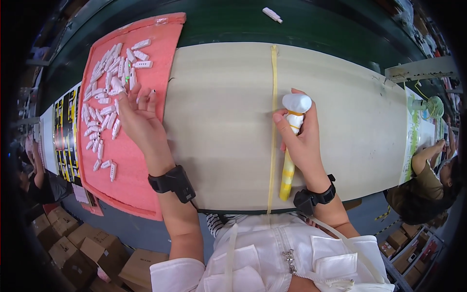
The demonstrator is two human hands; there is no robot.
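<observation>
My left hand (143, 119) is over the left side of the table, palm partly up and fingers curled. A small white plastic device (117, 86) sits at its thumb and fingertips, slightly blurred. Many similar white devices (114, 122) lie loosely on the pink foam mat (138, 175) below; a green light shows among them. My right hand (306, 143) is wrapped round a stick (288, 177) with a yellow, taped handle. White cloth, bound with yellow bands, forms the stick's rounded head (296, 103), which points away from me.
A beige work surface (221, 121) carries a yellow tape line (273, 97). Beyond it runs a dark green belt (228, 24) with one white device (272, 14) on it. A small green fan (434, 107) stands at the right, near another person (430, 180). Cardboard boxes (102, 250) are stacked lower left.
</observation>
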